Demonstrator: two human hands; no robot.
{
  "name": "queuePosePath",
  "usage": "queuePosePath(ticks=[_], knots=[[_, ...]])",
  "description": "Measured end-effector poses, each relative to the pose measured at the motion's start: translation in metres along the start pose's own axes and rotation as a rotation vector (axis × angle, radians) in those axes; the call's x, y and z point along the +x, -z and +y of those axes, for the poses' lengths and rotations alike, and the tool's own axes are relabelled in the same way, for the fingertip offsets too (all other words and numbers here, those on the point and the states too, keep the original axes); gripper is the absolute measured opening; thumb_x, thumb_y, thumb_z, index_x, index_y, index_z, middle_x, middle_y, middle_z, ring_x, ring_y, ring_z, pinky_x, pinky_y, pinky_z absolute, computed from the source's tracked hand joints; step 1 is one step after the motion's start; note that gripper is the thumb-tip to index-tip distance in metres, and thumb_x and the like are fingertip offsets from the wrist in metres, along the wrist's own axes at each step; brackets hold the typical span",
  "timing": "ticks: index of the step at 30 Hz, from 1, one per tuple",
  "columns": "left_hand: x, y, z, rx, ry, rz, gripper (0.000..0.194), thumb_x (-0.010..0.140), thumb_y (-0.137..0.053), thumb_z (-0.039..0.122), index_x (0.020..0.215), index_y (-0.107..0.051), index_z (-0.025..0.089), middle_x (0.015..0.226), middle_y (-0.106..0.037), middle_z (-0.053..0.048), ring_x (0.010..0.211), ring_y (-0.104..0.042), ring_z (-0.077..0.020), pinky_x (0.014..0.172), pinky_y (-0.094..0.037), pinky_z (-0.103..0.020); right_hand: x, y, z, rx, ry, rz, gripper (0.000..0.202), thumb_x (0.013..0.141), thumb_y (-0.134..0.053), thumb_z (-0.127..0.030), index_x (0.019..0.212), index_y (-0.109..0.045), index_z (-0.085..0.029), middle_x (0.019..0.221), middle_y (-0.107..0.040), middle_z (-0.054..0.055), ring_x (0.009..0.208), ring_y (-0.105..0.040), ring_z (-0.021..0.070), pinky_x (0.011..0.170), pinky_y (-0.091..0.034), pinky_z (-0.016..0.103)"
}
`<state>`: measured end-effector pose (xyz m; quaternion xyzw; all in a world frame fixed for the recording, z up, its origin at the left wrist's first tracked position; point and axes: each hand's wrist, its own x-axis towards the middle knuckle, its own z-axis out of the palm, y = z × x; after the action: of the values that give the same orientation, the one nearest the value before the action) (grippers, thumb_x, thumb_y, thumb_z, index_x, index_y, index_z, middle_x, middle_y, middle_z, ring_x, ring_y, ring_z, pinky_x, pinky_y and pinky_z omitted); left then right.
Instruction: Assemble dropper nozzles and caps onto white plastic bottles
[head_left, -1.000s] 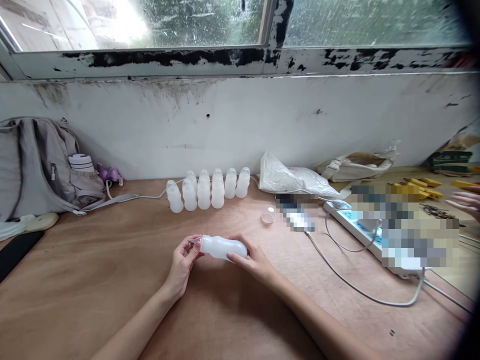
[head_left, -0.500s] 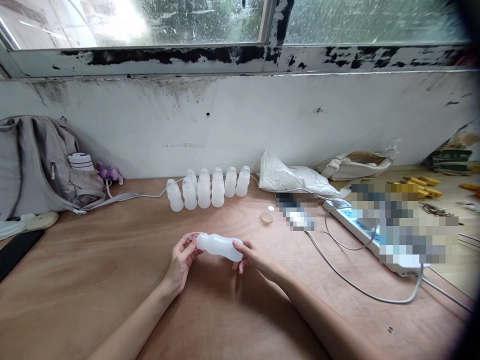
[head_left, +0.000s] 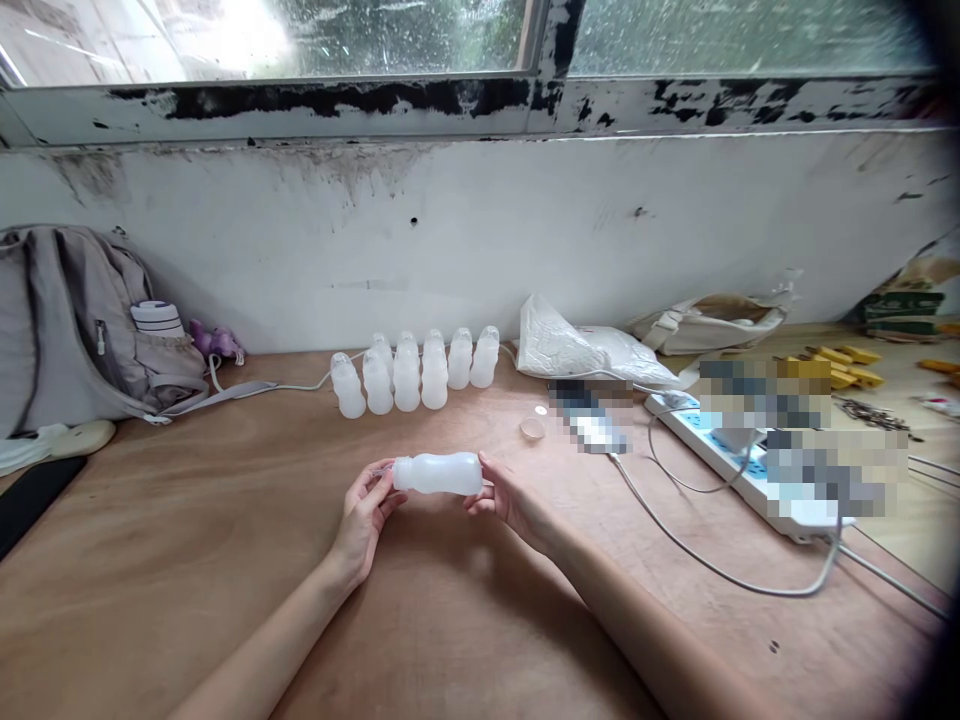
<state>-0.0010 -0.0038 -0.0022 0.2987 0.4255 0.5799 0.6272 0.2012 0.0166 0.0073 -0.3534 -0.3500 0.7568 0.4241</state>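
Observation:
A frosted white plastic bottle lies sideways in the air between my two hands, its neck to the left and its base to the right. My left hand is closed at the neck end, pinching a small clear piece there that I cannot make out well. Around the base curl the fingers of my right hand, thumb on the upper edge. Behind them, several similar capped bottles stand upright in a cluster near the wall. A small clear cap rests on the table to the right.
On the left sit a grey backpack and a black flat object. A white plastic bag lies by the wall. A power strip with cables and a partly blurred phone-like object occupy the right. Yellow pieces lie beyond.
The bottle has turned from slanting down at its base to nearly level. My right hand has shifted slightly to the right at the base; my left hand stays at the neck.

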Motion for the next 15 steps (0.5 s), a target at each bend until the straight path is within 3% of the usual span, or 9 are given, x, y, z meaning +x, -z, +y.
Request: queuePosePath(ticks=[3, 6, 10, 15], knots=[[0.0008, 0.0015, -0.0002, -0.009, -0.004, -0.001, 0.024, 0.072, -0.061, 0.03, 0.092, -0.059, 0.018, 0.095, -0.058, -0.002, 0.081, -0.055, -0.0121, 0.072, -0.046, -0.024, -0.0017, 0.0012, -0.0037, -0.037, 0.017, -0.019, 0.029, 0.075, -0.06, -0.028, 0.101, -0.052, -0.016, 0.084, -0.062, 0.004, 0.061, -0.062, 0.0106, 0.059, -0.052, 0.02], [0.0012, 0.0032, 0.0005, -0.007, -0.001, -0.016, 0.023, 0.072, -0.061, 0.029, 0.092, -0.059, 0.018, 0.094, -0.058, -0.002, 0.081, -0.056, -0.0122, 0.073, -0.046, -0.024, -0.0012, 0.0029, -0.0031, -0.128, -0.033, -0.009, 0.034, 0.077, -0.056, -0.037, 0.104, -0.048, -0.017, 0.071, -0.063, 0.003, 0.052, -0.061, 0.0116, 0.046, -0.05, 0.02], [0.0012, 0.0036, 0.0019, -0.009, 0.005, -0.035, 0.022, 0.072, -0.062, 0.029, 0.091, -0.059, 0.018, 0.092, -0.059, -0.002, 0.079, -0.056, -0.0121, 0.071, -0.047, -0.024, 0.0007, 0.0048, 0.0001, -0.241, -0.157, 0.026, 0.044, 0.08, -0.041, -0.054, 0.084, -0.052, -0.012, 0.055, -0.062, 0.005, 0.039, -0.056, 0.0114, 0.031, -0.041, 0.017], [-0.0011, 0.0, 0.0021, -0.004, 0.032, -0.052, 0.02, 0.072, -0.061, 0.03, 0.088, -0.061, 0.018, 0.095, -0.061, -0.003, 0.079, -0.057, -0.0126, 0.07, -0.047, -0.024, 0.0003, 0.0025, 0.0039, -0.328, -0.198, 0.095, 0.05, 0.079, -0.038, -0.058, 0.066, -0.052, -0.011, 0.048, -0.058, 0.005, 0.037, -0.056, 0.0126, 0.027, -0.038, 0.017]])
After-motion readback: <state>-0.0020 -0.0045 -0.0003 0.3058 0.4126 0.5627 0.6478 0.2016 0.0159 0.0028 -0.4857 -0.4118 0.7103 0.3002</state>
